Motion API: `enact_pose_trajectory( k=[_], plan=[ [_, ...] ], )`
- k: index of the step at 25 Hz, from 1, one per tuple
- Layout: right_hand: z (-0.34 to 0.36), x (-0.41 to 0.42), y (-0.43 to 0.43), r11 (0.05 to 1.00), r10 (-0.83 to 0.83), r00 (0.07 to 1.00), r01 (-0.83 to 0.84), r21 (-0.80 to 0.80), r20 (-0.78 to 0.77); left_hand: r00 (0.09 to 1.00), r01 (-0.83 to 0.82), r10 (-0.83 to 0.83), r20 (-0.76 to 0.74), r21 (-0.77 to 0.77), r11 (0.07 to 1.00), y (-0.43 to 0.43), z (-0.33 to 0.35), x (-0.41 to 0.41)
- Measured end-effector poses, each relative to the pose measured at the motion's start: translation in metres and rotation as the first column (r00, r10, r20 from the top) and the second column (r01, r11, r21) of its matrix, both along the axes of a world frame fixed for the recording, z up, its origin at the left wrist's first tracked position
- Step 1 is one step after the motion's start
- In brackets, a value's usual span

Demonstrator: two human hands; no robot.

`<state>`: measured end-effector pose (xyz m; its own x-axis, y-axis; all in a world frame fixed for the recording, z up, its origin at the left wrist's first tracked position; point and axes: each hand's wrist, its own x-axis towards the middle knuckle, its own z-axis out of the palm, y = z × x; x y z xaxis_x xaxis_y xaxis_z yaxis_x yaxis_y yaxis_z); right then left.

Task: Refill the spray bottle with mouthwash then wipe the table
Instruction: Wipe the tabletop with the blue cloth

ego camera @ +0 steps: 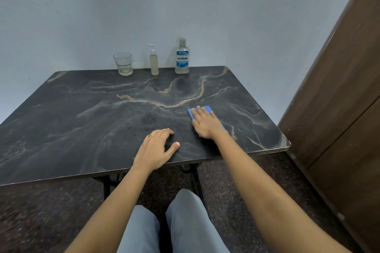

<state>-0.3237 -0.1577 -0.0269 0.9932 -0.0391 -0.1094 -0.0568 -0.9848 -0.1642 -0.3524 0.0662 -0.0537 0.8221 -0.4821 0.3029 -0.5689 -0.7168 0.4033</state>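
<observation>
Wiping is judged to be under way: the blue wiping pad [202,108] is pressed flat on the table [82,119], towards its right side, by the right hand [205,124], fingers straight. The left hand [157,146] is rested on the table, loosely curled and empty. The spray bottle [154,61] is stood at the far edge between a glass [123,63] and the mouthwash bottle [182,57], pump fitted; refilling appears done. Most of the surface is left to wipe, unobstructed.

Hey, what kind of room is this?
Likely a plain room at home: a marble-look table stands against a bare wall beside a wooden door, with mouthwash on it.
</observation>
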Motion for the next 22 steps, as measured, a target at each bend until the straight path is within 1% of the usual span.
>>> enact_pose_trajectory(
  k=[2, 4, 5, 7, 9, 13, 17, 19, 22],
  plan=[
    [-0.012, -0.024, 0.015, 0.99, 0.139, 0.99, -0.14, 0.005, 0.027, 1.0, 0.024, -0.023, -0.02, 0.034, 0.999, 0.002, 0.0, 0.0],
    [-0.02, -0.047, -0.002, 0.979, 0.2, 0.978, -0.202, 0.025, 0.063, 0.998, 0.058, -0.056, -0.037, 0.077, 0.995, 0.004, 0.0, 0.003],
    [-0.021, -0.053, -0.018, 0.983, 0.183, 0.98, -0.184, 0.02, 0.076, 0.997, 0.068, -0.065, -0.041, 0.09, 0.994, 0.005, 0.0, 0.003],
    [-0.021, -0.05, -0.055, 0.998, 0.065, 0.994, -0.065, -0.001, 0.085, 0.997, 0.07, -0.066, -0.037, 0.09, 0.993, 0.004, -0.001, 0.003],
    [-0.012, -0.029, -0.081, 0.998, -0.054, 0.997, 0.053, 0.012, 0.047, 0.998, 0.06, -0.059, -0.021, 0.085, 0.995, 0.002, -0.002, 0.002],
    [-0.005, 0.038, -0.083, 0.99, -0.137, 0.99, 0.136, 0.033, 0.019, 0.999, 0.054, -0.054, 0.0, 0.075, 0.996, -0.002, -0.005, 0.007],
    [0.0, 0.086, -0.047, 0.991, -0.134, 0.991, 0.134, 0.024, 0.0, 0.999, 0.05, -0.05, -0.001, 0.084, 0.995, -0.002, -0.009, 0.009],
    [0.001, 0.094, -0.018, 0.997, -0.077, 0.997, 0.077, 0.022, -0.006, 0.999, 0.05, -0.05, 0.0, 0.069, 0.996, -0.001, -0.008, 0.009],
    [-0.003, 0.08, 0.018, 0.999, 0.032, 0.999, -0.032, 0.018, -0.005, 0.999, 0.045, -0.045, -0.011, 0.021, 0.999, 0.0, -0.006, 0.007]
  ],
)
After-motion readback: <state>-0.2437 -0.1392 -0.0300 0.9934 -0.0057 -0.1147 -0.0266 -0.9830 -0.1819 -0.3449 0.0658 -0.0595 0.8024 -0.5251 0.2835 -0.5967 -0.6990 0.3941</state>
